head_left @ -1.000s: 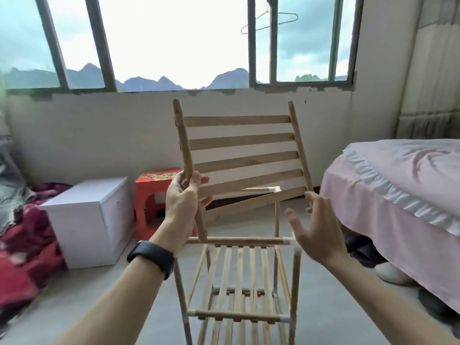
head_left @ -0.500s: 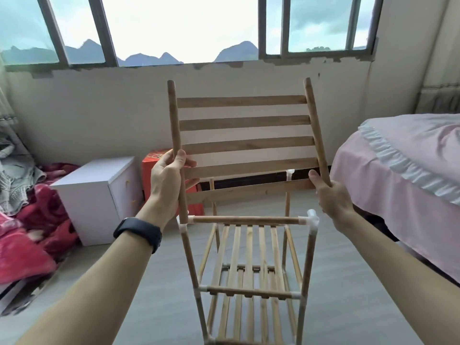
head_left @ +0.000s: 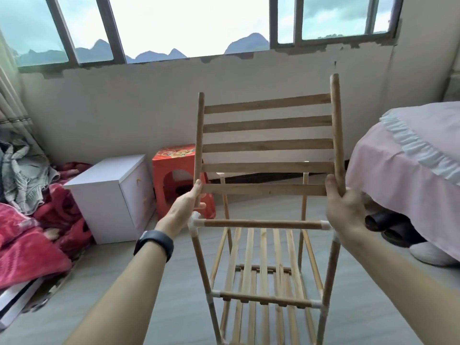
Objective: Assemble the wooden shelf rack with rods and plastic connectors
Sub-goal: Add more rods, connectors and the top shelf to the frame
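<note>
1. The slatted shelf panel (head_left: 268, 145) is held upright in the air, just above the top of the partly built rack frame (head_left: 263, 270). Its five flat slats run across between two round side rods.
2. The left hand (head_left: 185, 207) grips the lower end of the panel's left side rod, with the fingers curled round it. A black wristband (head_left: 154, 244) sits on that wrist.
3. The right hand (head_left: 344, 207) grips the lower end of the right side rod, with the thumb lying up along the wood.
4. The frame stands on a pale grey floor (head_left: 174, 282). A white plastic connector (head_left: 194, 224) caps its near left post, and a second connector (head_left: 326, 224) caps the near right post. A rod joins the two, and slatted shelves show lower down.
5. Whether the panel's rod ends touch the connectors cannot be told.
6. A white cabinet (head_left: 109, 195) stands on the floor to the left, and a red stool (head_left: 174, 170) is just beside it against the wall (head_left: 124, 108).
7. A red blanket (head_left: 25, 245) and grey cloth (head_left: 22, 170) lie heaped at the far left.
8. A bed (head_left: 410, 158) with a pink cover and a pale frill fills the right side, and a white shoe (head_left: 433, 252) shows beneath it.
9. Windows (head_left: 186, 26) span the wall above and show mountains and cloudy sky.
</note>
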{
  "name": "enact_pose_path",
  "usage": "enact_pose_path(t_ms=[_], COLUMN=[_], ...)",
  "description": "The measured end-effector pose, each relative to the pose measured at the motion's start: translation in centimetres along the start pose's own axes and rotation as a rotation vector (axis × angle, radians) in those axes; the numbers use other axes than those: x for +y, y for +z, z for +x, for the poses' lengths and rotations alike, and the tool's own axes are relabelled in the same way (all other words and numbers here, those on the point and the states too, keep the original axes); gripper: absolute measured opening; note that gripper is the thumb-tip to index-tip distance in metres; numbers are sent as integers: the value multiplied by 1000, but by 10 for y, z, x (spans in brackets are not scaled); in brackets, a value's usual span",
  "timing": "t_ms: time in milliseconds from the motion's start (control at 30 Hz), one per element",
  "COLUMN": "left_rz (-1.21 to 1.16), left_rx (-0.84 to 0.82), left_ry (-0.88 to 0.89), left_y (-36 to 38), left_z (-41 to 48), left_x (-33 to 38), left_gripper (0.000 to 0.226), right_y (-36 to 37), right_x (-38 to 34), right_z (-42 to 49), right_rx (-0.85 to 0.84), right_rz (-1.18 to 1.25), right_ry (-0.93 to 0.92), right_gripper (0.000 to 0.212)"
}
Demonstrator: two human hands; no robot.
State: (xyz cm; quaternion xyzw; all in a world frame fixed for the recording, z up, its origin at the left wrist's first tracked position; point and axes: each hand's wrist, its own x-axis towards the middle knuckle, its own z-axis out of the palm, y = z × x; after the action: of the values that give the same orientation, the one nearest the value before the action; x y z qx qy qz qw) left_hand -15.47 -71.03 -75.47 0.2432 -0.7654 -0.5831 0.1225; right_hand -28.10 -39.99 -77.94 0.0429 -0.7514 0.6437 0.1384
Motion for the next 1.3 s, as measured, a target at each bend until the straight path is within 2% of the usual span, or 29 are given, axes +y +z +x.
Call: enact_pose_path(t_ms=[100, 233, 433, 633, 767, 900, 1000, 1133, 1300], left_rz=[-58, 36, 159, 25, -72, -146, -185, -169, -46], left_rx=[83, 258, 355, 270, 281, 240, 222, 247, 171], left_ry=[12, 116, 93, 55, 89, 93, 90, 187, 216], left_y=[15, 29, 33, 15, 6, 9, 7, 4, 6], left_z=[11, 11, -12, -36, -31, -28, -26, -23, -24], left_x=[-9, -23, -38, -51, -44, -34, -32, -34, -31], left_gripper=[64, 65, 65, 60, 56, 50, 32, 6, 19], right_y=[5, 2, -7, -7, -12, -19, -23, -19, -20], right_x=[6, 16, 19, 10, 7, 0, -5, -10, 1], right_z=[1, 4, 9, 10, 13, 23, 30, 34, 35], right_rx=[-7, -8, -76, -275, -438, -536, -587, -645, -637], right_rz=[-47, -75, -129, -33, 73, 182, 158, 98, 141], right_ry=[-7, 26, 97, 156, 205, 305, 298, 260, 312], right_gripper=[53, 48, 58, 50, 41, 33, 28, 23, 23])
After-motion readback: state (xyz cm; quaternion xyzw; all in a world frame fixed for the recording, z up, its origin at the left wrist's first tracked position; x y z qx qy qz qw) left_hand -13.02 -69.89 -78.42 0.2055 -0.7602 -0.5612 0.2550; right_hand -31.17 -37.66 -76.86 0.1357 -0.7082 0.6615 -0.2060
